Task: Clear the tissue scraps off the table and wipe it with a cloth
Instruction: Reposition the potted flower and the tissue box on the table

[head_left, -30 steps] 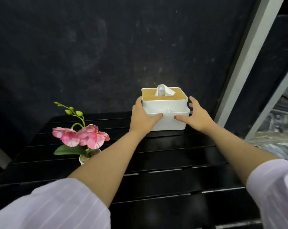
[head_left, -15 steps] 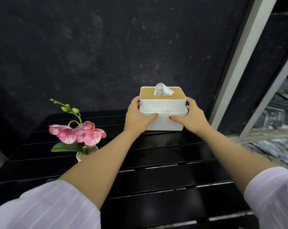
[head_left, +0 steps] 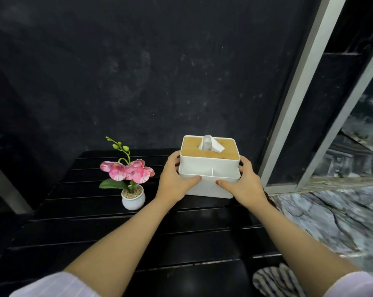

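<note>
A white tissue box (head_left: 209, 168) with a wooden lid and a tissue (head_left: 210, 143) sticking up stands at the back right of the black slatted table (head_left: 117, 230). My left hand (head_left: 173, 181) grips its left side, thumb across the front. My right hand (head_left: 244, 183) grips the right side the same way. A blue-and-white striped cloth (head_left: 275, 279) lies at the table's near right edge, partly behind my right forearm. No tissue scraps show on the table.
A small white pot with pink orchid flowers (head_left: 130, 179) stands left of the box, close to my left hand. A dark wall rises behind the table. A grey metal frame (head_left: 297, 93) and marble-patterned floor (head_left: 331, 219) lie to the right.
Both hands have closed tighter round the tissue box's sides. The view has tilted down, bringing the flower pot and the striped cloth into sight.
</note>
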Tool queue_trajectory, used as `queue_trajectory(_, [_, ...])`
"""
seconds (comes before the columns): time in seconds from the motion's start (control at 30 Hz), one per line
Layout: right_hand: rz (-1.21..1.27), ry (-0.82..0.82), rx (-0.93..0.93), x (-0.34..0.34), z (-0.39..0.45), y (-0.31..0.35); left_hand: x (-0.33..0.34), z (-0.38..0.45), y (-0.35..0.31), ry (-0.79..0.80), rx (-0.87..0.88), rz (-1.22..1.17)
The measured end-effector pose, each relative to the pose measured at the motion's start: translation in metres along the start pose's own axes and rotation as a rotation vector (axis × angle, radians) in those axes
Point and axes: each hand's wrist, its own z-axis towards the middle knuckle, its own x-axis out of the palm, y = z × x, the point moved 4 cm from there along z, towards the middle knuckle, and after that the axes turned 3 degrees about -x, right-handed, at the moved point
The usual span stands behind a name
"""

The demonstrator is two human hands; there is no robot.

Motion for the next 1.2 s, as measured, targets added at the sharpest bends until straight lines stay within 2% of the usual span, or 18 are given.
queue_trajectory(0.57, [0.054, 0.003, 0.036, -0.009, -0.102, 0.031, -0.025, -0.09, -0.018, 0.053, -0.054, -0.028])
queue_trajectory(1.2, [0.015, 0.057, 0.018, -0.008, -0.111, 0.032, -0.04, -0.1, -0.017, 0.063, -0.072, 0.046])
